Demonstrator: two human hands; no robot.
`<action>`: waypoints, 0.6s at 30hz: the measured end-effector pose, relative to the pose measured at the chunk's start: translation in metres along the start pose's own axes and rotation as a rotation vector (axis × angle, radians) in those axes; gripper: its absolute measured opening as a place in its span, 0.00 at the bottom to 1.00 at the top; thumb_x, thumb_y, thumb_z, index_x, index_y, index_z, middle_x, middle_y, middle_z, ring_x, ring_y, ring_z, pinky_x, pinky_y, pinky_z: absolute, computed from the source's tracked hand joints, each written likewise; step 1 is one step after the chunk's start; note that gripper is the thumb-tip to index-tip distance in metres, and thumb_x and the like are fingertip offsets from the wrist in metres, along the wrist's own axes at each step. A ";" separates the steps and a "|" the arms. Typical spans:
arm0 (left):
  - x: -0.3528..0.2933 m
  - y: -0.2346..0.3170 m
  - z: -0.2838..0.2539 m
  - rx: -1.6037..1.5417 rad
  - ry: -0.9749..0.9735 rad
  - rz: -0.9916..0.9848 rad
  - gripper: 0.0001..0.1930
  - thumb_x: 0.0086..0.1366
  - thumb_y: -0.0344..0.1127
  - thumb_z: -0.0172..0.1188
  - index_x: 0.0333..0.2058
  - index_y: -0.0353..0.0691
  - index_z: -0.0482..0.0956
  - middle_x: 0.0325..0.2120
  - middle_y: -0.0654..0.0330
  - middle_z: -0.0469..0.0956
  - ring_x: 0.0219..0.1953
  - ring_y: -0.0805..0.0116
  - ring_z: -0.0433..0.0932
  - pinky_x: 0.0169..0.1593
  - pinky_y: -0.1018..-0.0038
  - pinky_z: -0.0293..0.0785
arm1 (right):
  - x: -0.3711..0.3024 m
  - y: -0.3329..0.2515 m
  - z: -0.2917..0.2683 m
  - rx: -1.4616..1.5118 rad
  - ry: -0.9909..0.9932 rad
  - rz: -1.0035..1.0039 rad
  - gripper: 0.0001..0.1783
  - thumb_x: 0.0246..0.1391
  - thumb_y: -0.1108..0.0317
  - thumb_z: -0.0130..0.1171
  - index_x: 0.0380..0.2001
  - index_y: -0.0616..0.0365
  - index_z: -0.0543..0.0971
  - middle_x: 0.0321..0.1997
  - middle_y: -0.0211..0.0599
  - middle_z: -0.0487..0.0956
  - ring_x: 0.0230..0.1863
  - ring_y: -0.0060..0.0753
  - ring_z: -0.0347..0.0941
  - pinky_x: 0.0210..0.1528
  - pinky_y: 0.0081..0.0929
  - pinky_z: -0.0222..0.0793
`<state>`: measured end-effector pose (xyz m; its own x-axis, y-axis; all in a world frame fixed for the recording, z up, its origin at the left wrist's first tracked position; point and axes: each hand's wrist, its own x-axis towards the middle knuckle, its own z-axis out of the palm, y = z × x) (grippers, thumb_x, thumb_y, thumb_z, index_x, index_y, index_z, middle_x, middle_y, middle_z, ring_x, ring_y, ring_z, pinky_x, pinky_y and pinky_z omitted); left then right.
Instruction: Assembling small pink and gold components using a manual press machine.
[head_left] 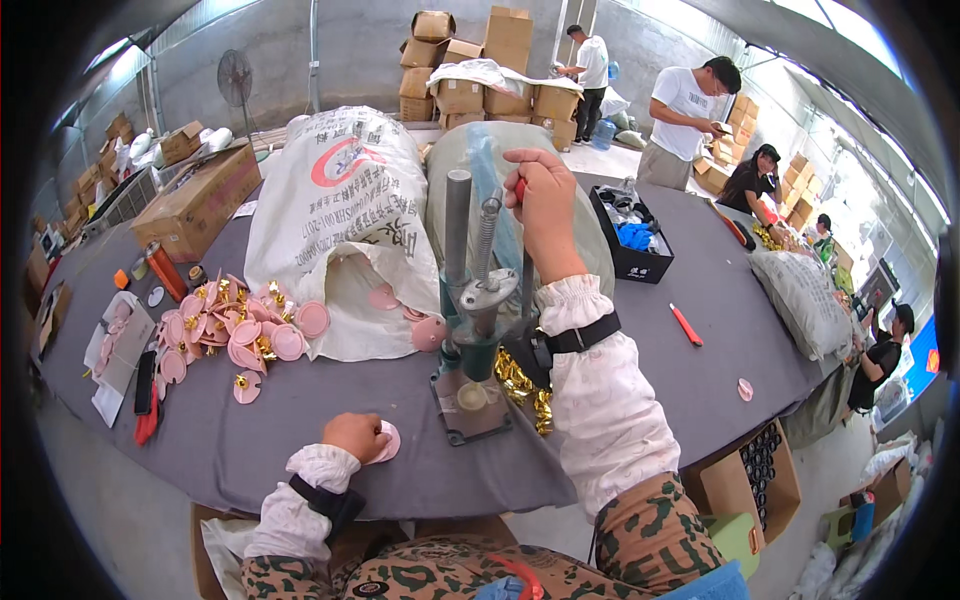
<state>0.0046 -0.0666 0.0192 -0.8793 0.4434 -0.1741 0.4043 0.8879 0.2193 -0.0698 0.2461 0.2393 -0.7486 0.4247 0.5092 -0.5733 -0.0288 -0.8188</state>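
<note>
We see the left hand closed on a pink disc, lower centre-left; the right hand grips the press handle, upper centre. Several piled discs, left, bear gold fittings; plain-looking ones seem left.

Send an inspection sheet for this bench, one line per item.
Surface: table under dark grey cloth
Job's things: hand press upright; pile of pink discs and gold pieces to its left; loose gold pieces beside its base
Clutter: white sack, open toward the worker; red tool; black box of small items
Hands: left hand on a pink disc; right hand around the press's red grip
Cables: nothing seen
Surroundings: stacked cartons; fan; other people
</note>
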 end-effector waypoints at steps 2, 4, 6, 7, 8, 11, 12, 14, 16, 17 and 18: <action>-0.001 -0.004 0.009 -0.034 0.015 0.016 0.13 0.51 0.47 0.61 0.29 0.45 0.82 0.29 0.54 0.81 0.32 0.49 0.79 0.38 0.58 0.75 | -0.003 0.001 0.001 0.028 -0.025 -0.022 0.14 0.48 0.73 0.43 0.32 0.66 0.78 0.17 0.33 0.72 0.14 0.20 0.65 0.17 0.17 0.60; -0.012 -0.026 0.010 -0.190 0.042 0.031 0.13 0.50 0.45 0.61 0.30 0.44 0.82 0.28 0.53 0.80 0.31 0.49 0.79 0.38 0.60 0.75 | -0.003 0.005 0.009 0.015 -0.028 -0.005 0.14 0.48 0.73 0.43 0.32 0.66 0.78 0.17 0.33 0.71 0.15 0.20 0.65 0.18 0.17 0.60; -0.038 -0.059 0.009 -0.404 0.090 -0.056 0.12 0.50 0.42 0.62 0.30 0.40 0.82 0.26 0.50 0.80 0.28 0.50 0.79 0.36 0.63 0.75 | -0.006 0.009 0.021 -0.095 -0.025 -0.023 0.15 0.48 0.72 0.43 0.33 0.64 0.79 0.17 0.32 0.72 0.16 0.19 0.65 0.18 0.18 0.61; -0.059 -0.074 0.001 -0.456 0.095 -0.101 0.13 0.49 0.42 0.62 0.30 0.39 0.81 0.26 0.50 0.79 0.28 0.51 0.79 0.35 0.64 0.75 | -0.006 0.010 0.020 -0.186 -0.025 -0.048 0.15 0.49 0.71 0.43 0.33 0.63 0.79 0.17 0.31 0.72 0.16 0.19 0.65 0.19 0.18 0.61; -0.080 -0.086 -0.006 -0.512 0.093 -0.148 0.14 0.49 0.43 0.63 0.30 0.39 0.81 0.25 0.49 0.79 0.28 0.52 0.79 0.35 0.64 0.75 | 0.002 0.015 0.006 -0.269 -0.068 -0.087 0.16 0.50 0.68 0.41 0.34 0.61 0.79 0.17 0.30 0.72 0.16 0.20 0.65 0.20 0.20 0.62; -0.164 -0.140 -0.022 -0.349 0.177 -0.308 0.15 0.50 0.44 0.62 0.29 0.38 0.80 0.25 0.48 0.78 0.30 0.51 0.78 0.35 0.63 0.73 | 0.023 0.026 -0.025 -0.584 -0.074 -0.325 0.19 0.56 0.63 0.43 0.43 0.61 0.78 0.42 0.40 0.77 0.43 0.33 0.71 0.48 0.28 0.65; -0.195 -0.165 -0.011 -0.249 0.220 -0.303 0.15 0.51 0.45 0.62 0.29 0.38 0.81 0.25 0.48 0.78 0.30 0.51 0.78 0.35 0.63 0.73 | 0.027 0.035 -0.035 -0.808 -0.111 -0.666 0.21 0.56 0.63 0.42 0.44 0.63 0.78 0.38 0.35 0.77 0.38 0.26 0.70 0.44 0.24 0.65; -0.252 -0.189 0.002 -0.250 0.153 -0.536 0.16 0.51 0.46 0.62 0.30 0.38 0.81 0.26 0.49 0.78 0.31 0.51 0.79 0.36 0.63 0.73 | 0.048 0.046 -0.053 -0.814 -0.186 -0.701 0.21 0.55 0.68 0.43 0.48 0.66 0.75 0.26 0.24 0.70 0.27 0.14 0.64 0.31 0.12 0.61; -0.297 -0.211 0.021 -0.201 0.021 -0.745 0.18 0.52 0.49 0.61 0.31 0.39 0.82 0.28 0.49 0.80 0.34 0.52 0.79 0.40 0.63 0.74 | 0.044 0.038 -0.041 -0.479 -0.214 -0.332 0.17 0.57 0.73 0.43 0.46 0.69 0.76 0.28 0.27 0.72 0.27 0.14 0.66 0.31 0.10 0.63; -0.304 -0.222 0.026 -0.168 -0.154 -0.780 0.21 0.52 0.52 0.62 0.33 0.39 0.82 0.30 0.50 0.80 0.36 0.53 0.79 0.42 0.63 0.73 | 0.043 0.034 -0.036 -0.172 -0.162 -0.169 0.17 0.57 0.73 0.43 0.46 0.68 0.76 0.26 0.26 0.70 0.26 0.13 0.65 0.30 0.10 0.62; -0.303 -0.229 0.035 -0.063 -0.047 -0.770 0.21 0.52 0.52 0.62 0.35 0.39 0.81 0.30 0.50 0.80 0.36 0.53 0.79 0.42 0.63 0.73 | 0.043 0.031 -0.035 -0.165 -0.150 -0.163 0.18 0.57 0.72 0.43 0.46 0.67 0.76 0.25 0.25 0.69 0.26 0.12 0.64 0.29 0.09 0.61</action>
<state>0.1869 -0.3996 -0.0115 -0.8946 -0.2904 -0.3395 -0.3331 0.9400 0.0735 -0.1080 0.2947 0.2265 -0.6991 0.2728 0.6610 -0.6372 0.1817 -0.7490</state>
